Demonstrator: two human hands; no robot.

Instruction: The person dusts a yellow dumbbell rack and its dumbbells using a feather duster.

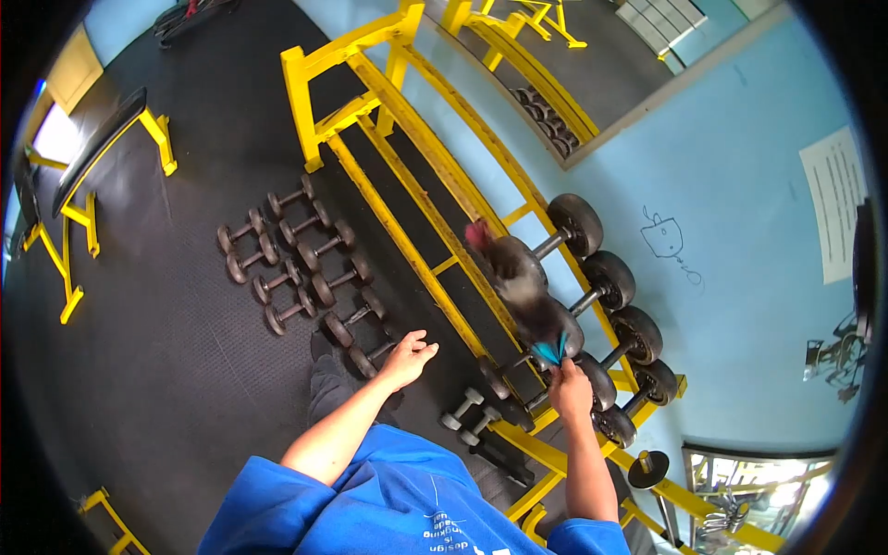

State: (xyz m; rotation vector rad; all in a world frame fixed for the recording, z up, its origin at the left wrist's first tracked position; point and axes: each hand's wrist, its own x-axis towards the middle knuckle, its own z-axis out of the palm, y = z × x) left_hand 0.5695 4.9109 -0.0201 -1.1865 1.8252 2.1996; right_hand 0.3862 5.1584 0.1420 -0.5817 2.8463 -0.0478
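My right hand [571,387] is closed around the lower end of a feather duster [523,289], beside a bright blue part. The duster's dark, fluffy length has a pale band and a red tip, and motion blurs it. It reaches up and left over the yellow dumbbell rack [444,208], overlapping the large black dumbbells [606,277] on the upper shelf. Nothing is in my left hand [408,360], which hangs with fingers apart above the floor, near the end of the rows of small dumbbells [342,240].
Two grey dumbbells [470,410] lie by the rack's near end. Yellow-framed benches [116,148] stand at left on the black floor [176,305]. Behind the rack are a blue wall [721,120] and a mirror [610,69]. A yellow frame with a weight plate [648,470] stands lower right.
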